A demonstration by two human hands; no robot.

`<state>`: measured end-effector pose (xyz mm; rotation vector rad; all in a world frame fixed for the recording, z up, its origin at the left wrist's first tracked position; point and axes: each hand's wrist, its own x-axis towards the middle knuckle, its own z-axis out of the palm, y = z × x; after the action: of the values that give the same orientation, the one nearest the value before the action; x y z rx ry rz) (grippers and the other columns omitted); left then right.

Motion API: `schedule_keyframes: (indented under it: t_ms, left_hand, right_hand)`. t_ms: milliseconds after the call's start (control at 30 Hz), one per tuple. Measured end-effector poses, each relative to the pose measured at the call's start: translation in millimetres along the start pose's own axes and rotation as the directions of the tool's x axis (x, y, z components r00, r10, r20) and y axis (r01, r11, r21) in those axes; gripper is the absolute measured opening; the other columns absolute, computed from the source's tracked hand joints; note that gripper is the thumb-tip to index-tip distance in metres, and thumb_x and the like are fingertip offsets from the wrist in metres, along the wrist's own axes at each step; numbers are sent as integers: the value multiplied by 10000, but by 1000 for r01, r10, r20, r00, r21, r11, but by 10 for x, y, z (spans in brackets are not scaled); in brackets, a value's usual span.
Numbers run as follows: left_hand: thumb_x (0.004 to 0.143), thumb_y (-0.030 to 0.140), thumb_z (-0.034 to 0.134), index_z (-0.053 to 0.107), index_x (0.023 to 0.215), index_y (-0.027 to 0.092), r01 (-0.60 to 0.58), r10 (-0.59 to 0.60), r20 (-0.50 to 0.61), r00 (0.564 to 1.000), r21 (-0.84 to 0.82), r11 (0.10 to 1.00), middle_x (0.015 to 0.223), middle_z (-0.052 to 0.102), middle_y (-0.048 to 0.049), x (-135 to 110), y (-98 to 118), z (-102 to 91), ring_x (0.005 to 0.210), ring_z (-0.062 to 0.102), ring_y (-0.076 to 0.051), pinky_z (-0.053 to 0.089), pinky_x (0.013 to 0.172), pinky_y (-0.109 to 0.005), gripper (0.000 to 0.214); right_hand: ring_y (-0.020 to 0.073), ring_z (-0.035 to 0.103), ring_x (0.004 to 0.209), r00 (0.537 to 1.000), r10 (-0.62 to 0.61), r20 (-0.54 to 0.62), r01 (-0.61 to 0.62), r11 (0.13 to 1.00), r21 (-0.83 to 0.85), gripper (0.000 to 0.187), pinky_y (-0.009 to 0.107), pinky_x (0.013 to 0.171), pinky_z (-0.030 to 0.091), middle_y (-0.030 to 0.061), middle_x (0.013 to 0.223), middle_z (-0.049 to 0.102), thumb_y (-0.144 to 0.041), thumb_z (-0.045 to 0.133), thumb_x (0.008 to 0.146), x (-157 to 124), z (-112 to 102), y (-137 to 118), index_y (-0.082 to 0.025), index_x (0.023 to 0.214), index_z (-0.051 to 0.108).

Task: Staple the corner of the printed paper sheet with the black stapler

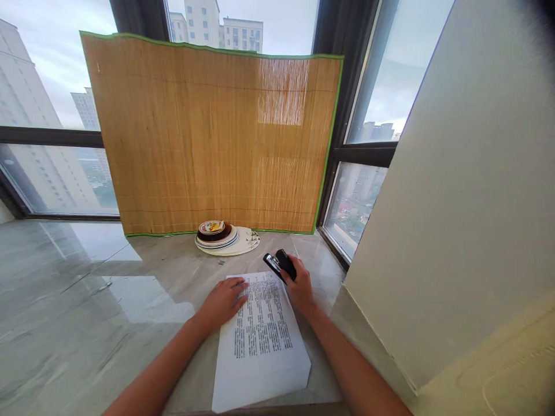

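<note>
A black stapler (286,263) is in my right hand (300,287), held just past the far right corner of the printed paper (264,370). Its jaws are spread apart, with the metal part showing between them. The paper lies flat on the marble ledge, its rows of text running across the upper part. My left hand (224,301) rests on the paper's upper left edge, fingers stretched out over it and holding nothing. Whether the paper is one sheet or a stack I cannot tell.
Stacked plates and a dark bowl (217,236) stand on the marble ledge (143,358) beyond the paper. Behind them a bamboo mat (208,138) with green edging leans against the windows. A pale wall (451,190) rises close on the right.
</note>
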<state>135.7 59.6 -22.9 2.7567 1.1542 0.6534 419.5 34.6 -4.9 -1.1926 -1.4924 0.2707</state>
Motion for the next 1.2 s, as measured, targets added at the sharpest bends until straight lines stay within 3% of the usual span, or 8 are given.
schedule_keyframes:
  t_ms: [100, 300, 400, 567, 700, 867, 1067, 1200]
  left_hand:
    - [1017, 406, 515, 601, 1441, 258, 1, -1, -8, 1000, -7, 1000, 1525, 562, -106, -87, 69, 47, 1409, 511, -306, 405, 1176, -527, 457]
    - [1006, 378, 546, 759, 1179, 288, -2, 3, 3, 1000, -154, 988, 1354, 686, -85, -68, -51, -52, 1277, 614, -274, 472, 1106, -488, 289]
    - [958, 421, 632, 755, 1192, 299, 2, -2, 2, 1000, -209, 978, 1350, 685, -84, -46, -110, -42, 1280, 609, -295, 461, 1105, -506, 291]
    - [976, 401, 605, 759, 1203, 313, 9, -4, 25, 1000, -221, 975, 1371, 670, -84, -14, -93, -1, 1290, 602, -299, 437, 1117, -507, 289]
    - [858, 546, 731, 692, 1268, 285, 12, -8, 25, 1000, -170, 985, 1397, 644, -103, -16, -51, -36, 1312, 573, -336, 422, 1111, -516, 487]
    - [770, 677, 758, 608, 1323, 245, -34, 41, 42, 998, -153, 988, 1418, 622, -136, -29, -60, -59, 1335, 545, -361, 407, 1105, -501, 718]
    - [808, 647, 740, 610, 1355, 221, -32, 37, 30, 999, -146, 989, 1408, 632, -138, -84, 7, -83, 1355, 535, -352, 376, 1154, -499, 705]
    - [757, 645, 787, 637, 1328, 206, 20, -14, 41, 999, -156, 988, 1413, 633, -149, -104, 41, -112, 1343, 553, -358, 401, 1142, -507, 736]
  right_hand:
    - [265, 633, 1087, 996, -19, 89, 13, 997, 71, 430, 422, 1004, 499, 97, 1170, 677, -250, 624, 840, -11, -18, -62, -211, 1269, 627]
    - [247, 667, 1062, 986, -6, 166, -9, 996, 92, 387, 384, 961, 513, 78, 1170, 683, -294, 671, 802, -63, 39, -160, -217, 1168, 575]
    - [236, 685, 999, 984, 27, 177, -45, 994, 100, 385, 363, 912, 517, 52, 1057, 705, -312, 672, 799, -24, 32, -99, -222, 1144, 526]
    - [224, 689, 997, 953, 35, 301, -91, 981, 174, 420, 331, 856, 511, 31, 1044, 727, -328, 701, 801, 28, -38, -74, -238, 1150, 485]
    - [202, 674, 927, 909, 23, 416, -116, 973, 200, 393, 285, 767, 504, 20, 994, 707, -345, 741, 805, -31, 7, -131, -229, 1094, 501]
    - [187, 648, 895, 870, -12, 492, -113, 968, 224, 359, 264, 742, 492, 1, 955, 686, -320, 771, 782, -139, 113, -216, -224, 1043, 544]
    - [165, 610, 835, 839, -93, 536, -29, 976, 214, 328, 269, 780, 454, -21, 892, 645, -199, 785, 735, -170, 195, -335, -210, 989, 577]
    - [172, 606, 854, 834, -123, 537, 13, 979, 205, 333, 283, 801, 449, -6, 937, 658, -177, 787, 724, -202, 279, -303, -207, 994, 593]
